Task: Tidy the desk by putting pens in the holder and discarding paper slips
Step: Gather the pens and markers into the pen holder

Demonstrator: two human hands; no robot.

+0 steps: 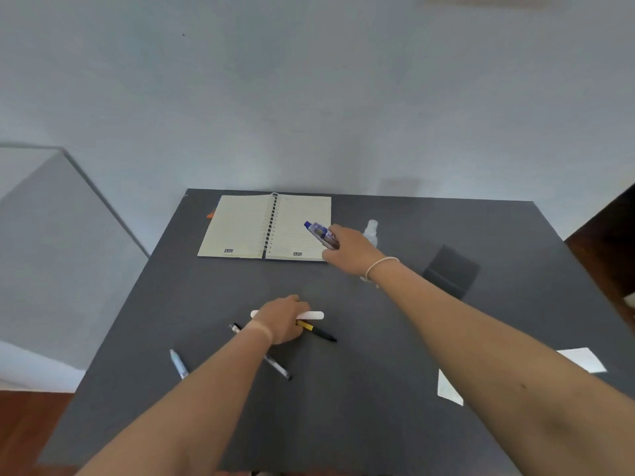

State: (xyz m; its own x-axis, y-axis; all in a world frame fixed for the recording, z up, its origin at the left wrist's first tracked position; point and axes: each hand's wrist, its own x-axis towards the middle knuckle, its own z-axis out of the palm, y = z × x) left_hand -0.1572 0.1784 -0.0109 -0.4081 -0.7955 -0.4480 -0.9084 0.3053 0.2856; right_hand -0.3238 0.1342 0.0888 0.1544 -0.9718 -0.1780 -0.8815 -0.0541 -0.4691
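My right hand is raised over the right page of an open spiral notebook and grips a blue-capped pen. My left hand rests on the dark desk, closed over a white pen and a black-and-yellow pen. Another black pen runs under my left wrist. A light blue pen lies at the left. Two white paper slips lie at the right, partly hidden by my right forearm. A dark pen holder stands at the right.
A small clear bottle stands just behind my right hand. The desk backs against a pale wall. A grey box-like surface stands to the left of the desk, with wooden floor below.
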